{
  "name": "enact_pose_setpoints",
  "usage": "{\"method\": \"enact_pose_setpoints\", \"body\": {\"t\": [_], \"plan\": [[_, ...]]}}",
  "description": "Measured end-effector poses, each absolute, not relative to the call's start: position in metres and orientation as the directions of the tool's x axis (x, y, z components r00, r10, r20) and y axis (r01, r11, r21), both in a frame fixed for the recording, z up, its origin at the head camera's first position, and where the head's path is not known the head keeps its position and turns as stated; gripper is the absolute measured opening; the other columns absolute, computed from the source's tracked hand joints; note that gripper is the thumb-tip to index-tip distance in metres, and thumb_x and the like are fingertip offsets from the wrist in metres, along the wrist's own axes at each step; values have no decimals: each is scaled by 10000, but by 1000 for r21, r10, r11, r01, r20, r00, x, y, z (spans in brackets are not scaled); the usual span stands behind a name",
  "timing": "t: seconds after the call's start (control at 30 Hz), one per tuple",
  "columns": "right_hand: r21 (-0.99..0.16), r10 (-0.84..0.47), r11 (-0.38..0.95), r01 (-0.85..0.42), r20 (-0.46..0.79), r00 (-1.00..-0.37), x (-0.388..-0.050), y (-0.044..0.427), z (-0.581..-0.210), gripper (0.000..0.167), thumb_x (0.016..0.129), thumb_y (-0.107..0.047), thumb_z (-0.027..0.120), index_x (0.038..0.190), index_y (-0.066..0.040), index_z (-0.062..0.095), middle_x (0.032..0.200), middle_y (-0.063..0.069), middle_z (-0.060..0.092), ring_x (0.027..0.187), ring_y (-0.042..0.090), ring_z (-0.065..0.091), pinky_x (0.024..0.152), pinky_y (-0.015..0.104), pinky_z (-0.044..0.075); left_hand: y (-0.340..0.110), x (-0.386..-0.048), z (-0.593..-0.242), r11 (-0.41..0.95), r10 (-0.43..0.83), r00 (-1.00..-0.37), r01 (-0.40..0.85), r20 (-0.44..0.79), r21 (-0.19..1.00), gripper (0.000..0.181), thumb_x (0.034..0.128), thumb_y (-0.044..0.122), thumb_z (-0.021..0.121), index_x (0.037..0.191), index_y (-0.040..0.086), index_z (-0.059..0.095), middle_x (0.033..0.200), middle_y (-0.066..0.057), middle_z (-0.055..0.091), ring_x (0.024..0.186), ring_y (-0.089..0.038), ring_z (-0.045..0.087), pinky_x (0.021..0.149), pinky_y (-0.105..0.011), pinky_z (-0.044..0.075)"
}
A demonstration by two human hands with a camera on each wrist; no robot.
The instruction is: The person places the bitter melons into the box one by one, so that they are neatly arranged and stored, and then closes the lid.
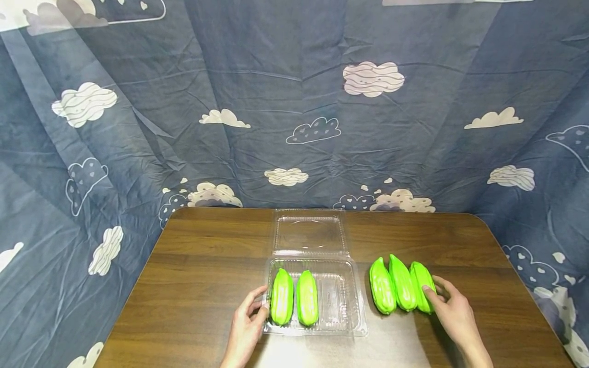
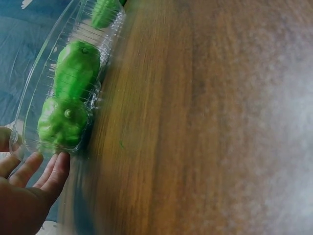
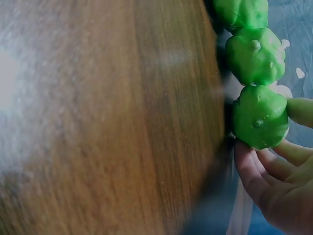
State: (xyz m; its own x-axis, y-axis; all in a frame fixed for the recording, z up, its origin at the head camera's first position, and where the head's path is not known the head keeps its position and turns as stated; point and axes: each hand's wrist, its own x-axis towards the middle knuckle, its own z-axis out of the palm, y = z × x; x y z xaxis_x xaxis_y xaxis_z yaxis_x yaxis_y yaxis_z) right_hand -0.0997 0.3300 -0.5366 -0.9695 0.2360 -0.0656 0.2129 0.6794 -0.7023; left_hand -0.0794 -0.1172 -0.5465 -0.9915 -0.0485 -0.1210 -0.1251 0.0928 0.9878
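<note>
A clear plastic clamshell box [image 1: 338,294] lies opened flat on the table, its lid [image 1: 310,232] folded back. Two bright green, ribbed bitter-gourd-like vegetables [image 1: 282,297] [image 1: 307,298] lie side by side in its left part. My left hand [image 1: 245,324] pinches the box's left rim, thumb on top and fingers along the side wall, as the left wrist view shows. To the right of the box, three more such gourds [image 1: 383,286] lie in a row on the table. My right hand [image 1: 455,314] holds the rightmost gourd [image 3: 259,117] between thumb and fingers.
The brown wooden table [image 1: 198,286] has rounded far corners. A blue-grey cloth [image 1: 257,76] with cloud prints hangs behind it and along both sides. Beyond the lid lies the table's far edge.
</note>
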Motion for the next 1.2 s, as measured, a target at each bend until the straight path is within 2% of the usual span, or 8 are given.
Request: {"method": "enact_pose_setpoints", "body": {"t": [0.13,0.3,0.4,0.5,0.6,0.8,1.07,1.2], "plan": [[-719,236,657,225,-88,-968,-99,331,-535,630,1024,-383,504,1423,90,387,1279,379,522,1110,489,571,752,387,519,-117,-79,-546,95,-46,-993,-116,-112,989,385,967,84,601,1348,108,559,1074,-195,671,706,-246,643,498,-229,434],[-721,297,641,264,-84,-951,-98,330,-533,611,1014,-382,522,1420,63,421,1276,348,546,1082,402,598,673,179,422,-117,-79,-545,90,-44,-993,-116,-113,989,390,964,87,608,1350,98,557,1092,-208,664,732,-259,653,510,-235,446],[-721,354,627,295,-74,-932,-96,329,-534,602,1007,-387,532,1422,39,440,1287,315,560,964,168,616,658,151,409,-117,-79,-545,92,-45,-992,-117,-114,989,390,964,91,604,1351,101,556,1102,-209,662,743,-251,654,513,-243,455],[-723,414,608,327,-62,-908,-95,330,-535,595,1001,-388,541,1433,11,449,1295,281,573,847,-82,499,657,151,410,-117,-79,-545,96,-45,-993,-116,-112,989,394,964,84,597,1355,99,551,1118,-214,656,768,-239,657,527,-256,471],[-737,463,576,352,-60,-884,-93,331,-536,598,995,-406,544,1449,-29,449,1305,253,579,788,-183,406,667,172,397,-117,-79,-546,95,-44,-993,-118,-114,988,397,965,80,593,1359,103,549,1132,-214,653,798,-231,662,554,-266,489],[-786,488,541,300,3,-873,-90,327,-532,558,988,-364,578,1445,-62,469,1305,244,583,810,-195,425,669,103,384,-117,-80,-547,97,-48,-994,-99,-94,990,394,963,79,600,1355,85,551,1123,-221,658,830,-226,674,619,-279,520],[-847,505,501,177,120,-855,-90,309,-522,468,969,-211,634,1393,-44,528,1250,268,603,840,-163,502,670,55,425,-118,-80,-548,97,-57,-992,-119,-114,988,398,953,82,613,1348,104,561,1073,-185,679,746,-253,655,544,-246,462],[-859,479,496,128,148,-865,-89,297,-514,464,959,-175,654,1390,-55,535,1207,183,633,866,-140,537,676,69,453,-118,-80,-549,106,-51,-992,-120,-115,987,400,957,86,606,1353,107,555,1082,-184,676,758,-263,653,541,-250,460]]}}
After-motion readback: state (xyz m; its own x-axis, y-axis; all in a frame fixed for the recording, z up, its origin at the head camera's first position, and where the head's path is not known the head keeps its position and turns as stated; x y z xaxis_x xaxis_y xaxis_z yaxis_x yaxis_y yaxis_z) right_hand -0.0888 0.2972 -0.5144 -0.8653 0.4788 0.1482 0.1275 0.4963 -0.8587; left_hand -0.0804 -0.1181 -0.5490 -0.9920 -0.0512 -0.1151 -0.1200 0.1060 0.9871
